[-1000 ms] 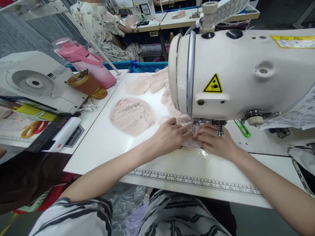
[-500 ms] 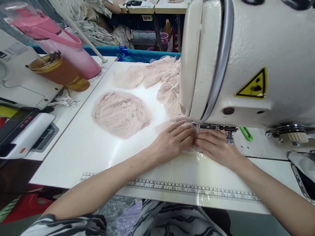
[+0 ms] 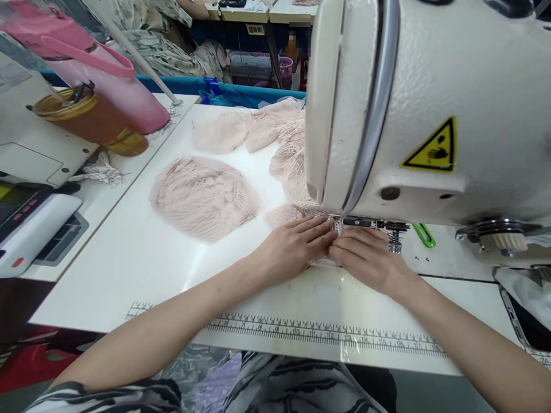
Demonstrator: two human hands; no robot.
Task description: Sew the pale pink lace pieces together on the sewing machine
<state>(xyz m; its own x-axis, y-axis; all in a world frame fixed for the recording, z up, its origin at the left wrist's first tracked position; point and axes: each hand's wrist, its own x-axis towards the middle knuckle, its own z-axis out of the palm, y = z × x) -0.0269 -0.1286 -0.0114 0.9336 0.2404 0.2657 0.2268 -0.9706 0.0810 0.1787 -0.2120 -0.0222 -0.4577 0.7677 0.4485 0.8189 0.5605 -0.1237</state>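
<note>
A cream sewing machine fills the upper right. Under its head lies a pale pink lace piece on the white table. My left hand lies flat on the lace just left of the presser foot, fingers stretched out and pressing the fabric down. My right hand rests on the same lace in front of the presser foot, its fingers together and meeting the left fingertips. The needle itself is hidden behind the machine head.
A stack of pink lace cups lies left of my hands, and more lace pieces sit behind. A pink jug and a brown cup stand at the left. A printed ruler runs along the table's front edge. Green snips lie behind the presser foot.
The view has moved closer and lower toward the machine. Both hands stay on the lace at the presser foot, shifted slightly left.
</note>
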